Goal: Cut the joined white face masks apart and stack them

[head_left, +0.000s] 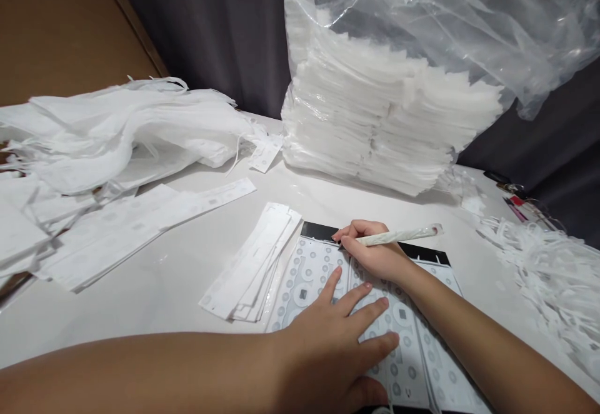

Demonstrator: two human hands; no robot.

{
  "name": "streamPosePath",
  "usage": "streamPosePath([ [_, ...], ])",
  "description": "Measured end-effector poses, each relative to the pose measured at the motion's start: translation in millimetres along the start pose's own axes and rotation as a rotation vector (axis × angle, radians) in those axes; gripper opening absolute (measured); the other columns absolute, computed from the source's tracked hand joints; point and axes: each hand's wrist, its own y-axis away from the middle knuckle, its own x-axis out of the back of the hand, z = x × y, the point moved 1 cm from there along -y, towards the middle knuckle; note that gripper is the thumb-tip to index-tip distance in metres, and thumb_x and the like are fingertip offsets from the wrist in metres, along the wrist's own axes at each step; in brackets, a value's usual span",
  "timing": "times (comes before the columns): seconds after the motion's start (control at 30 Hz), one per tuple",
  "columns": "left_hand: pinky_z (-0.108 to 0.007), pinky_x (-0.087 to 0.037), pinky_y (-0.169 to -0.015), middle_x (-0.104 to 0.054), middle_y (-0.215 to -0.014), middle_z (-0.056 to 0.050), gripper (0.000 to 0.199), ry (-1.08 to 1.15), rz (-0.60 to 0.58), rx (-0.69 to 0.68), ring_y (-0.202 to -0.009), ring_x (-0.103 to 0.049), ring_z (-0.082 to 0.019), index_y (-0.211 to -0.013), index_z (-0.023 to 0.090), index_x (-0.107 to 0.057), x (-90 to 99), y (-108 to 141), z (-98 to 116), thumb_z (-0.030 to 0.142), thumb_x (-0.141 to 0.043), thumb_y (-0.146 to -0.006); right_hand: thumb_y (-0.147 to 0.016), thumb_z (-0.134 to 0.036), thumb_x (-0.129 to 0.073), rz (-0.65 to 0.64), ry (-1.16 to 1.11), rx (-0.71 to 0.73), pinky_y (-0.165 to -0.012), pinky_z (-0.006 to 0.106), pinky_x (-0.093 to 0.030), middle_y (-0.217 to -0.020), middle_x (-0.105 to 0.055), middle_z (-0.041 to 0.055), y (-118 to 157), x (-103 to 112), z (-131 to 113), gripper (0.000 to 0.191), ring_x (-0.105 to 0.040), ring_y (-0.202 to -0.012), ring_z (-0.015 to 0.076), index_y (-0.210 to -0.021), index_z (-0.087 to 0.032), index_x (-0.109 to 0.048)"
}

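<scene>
My right hand (372, 251) grips a craft knife (398, 235) with a pale wrapped handle, its dark tip touching the upper part of a printed white sheet (312, 262). The sheet carries grey rings and small dark squares, and lies on a black board (319, 231) whose dark edge shows at the top. With fingers spread, my left hand (340, 339) presses flat on the sheet below the knife. Another printed strip (445, 364) lies to the right, partly under my right forearm. Just left of the board rests a small pile of cut white strips (250, 264).
A clear plastic bag (384, 107) of stacked white sheets stands at the back. Loose white sheets (126, 120) are heaped at the left, with long printed strips (140, 232) before them. Thin white offcuts (557, 295) pile up at the right. A dark curtain (225, 32) hangs behind.
</scene>
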Motion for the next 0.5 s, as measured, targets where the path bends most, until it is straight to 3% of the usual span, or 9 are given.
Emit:
streamPosePath([
  [0.33,-0.072,-0.015,-0.105,-0.041,-0.146,-0.011,0.049,-0.022,0.045,-0.011,-0.134,-0.035,-0.039,-0.135,0.027,-0.046,-3.4,1,-2,0.051,-0.046,-0.093,-0.081,-0.018,-0.053,-0.025,0.067,0.031,-0.074,0.033,-0.051,-0.094,-0.071,0.0053,2,-1,-4,0.021,-0.067,-0.091,0.0209,-0.06,-0.021,-0.05],
  [0.4,-0.072,-0.015,-0.106,-0.042,-0.145,-0.01,0.048,-0.028,0.054,-0.011,-0.134,-0.035,-0.038,-0.135,0.027,-0.046,-3.6,1,-1,0.051,-0.046,-0.093,-0.083,-0.017,-0.051,-0.043,0.162,0.105,-0.071,0.031,-0.051,-0.095,-0.07,0.0052,4,0,-7,0.023,-0.065,-0.093,0.0206,-0.06,-0.021,-0.048],
  [0.5,-0.07,-0.013,-0.108,-0.045,-0.142,-0.009,0.048,-0.047,0.071,-0.013,-0.132,-0.037,-0.037,-0.134,0.027,-0.048,-2.9,0,-1,0.051,-0.047,-0.092,-0.087,-0.017,-0.048,-0.094,0.459,0.335,-0.074,0.033,-0.049,-0.087,-0.067,0.0063,11,0,-13,0.02,-0.06,-0.096,0.0227,-0.067,-0.02,-0.051],
])
